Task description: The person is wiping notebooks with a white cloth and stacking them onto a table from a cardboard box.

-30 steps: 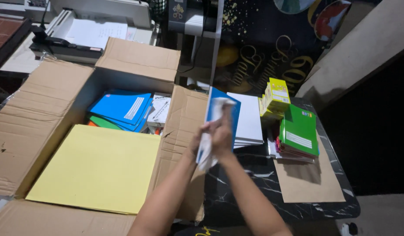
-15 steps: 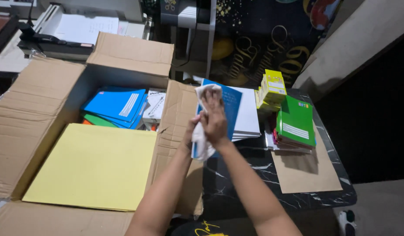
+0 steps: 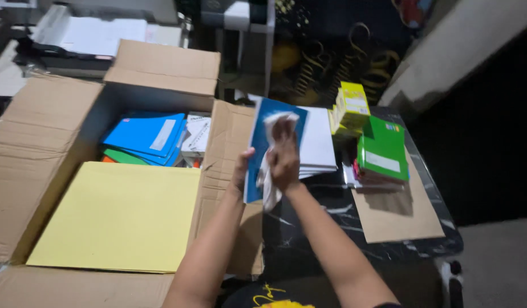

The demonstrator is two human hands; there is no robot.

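Blue notebook (image 3: 258, 148) stands upright at the centre of the frame, above the inner flap of the cardboard box (image 3: 41, 148) and the left edge of the dark marbled bench (image 3: 332, 211). Left hand (image 3: 240, 171) is clamped on its left edge, thumb on the cover. Right hand (image 3: 283, 159) is closed on a white cloth (image 3: 272, 122) pressed against the cover. Just beyond, a stack of white books (image 3: 317, 142) lies on the bench; right of it sit yellow packs (image 3: 349, 108), a green notebook stack (image 3: 383, 151) and a brown card sheet (image 3: 394, 214) reaching the right edge. Bare bench shows below the hands. Inside the box, left of frame, blue notebooks (image 3: 144, 134) lie at the back and a large yellow sheet (image 3: 121, 214) in front.
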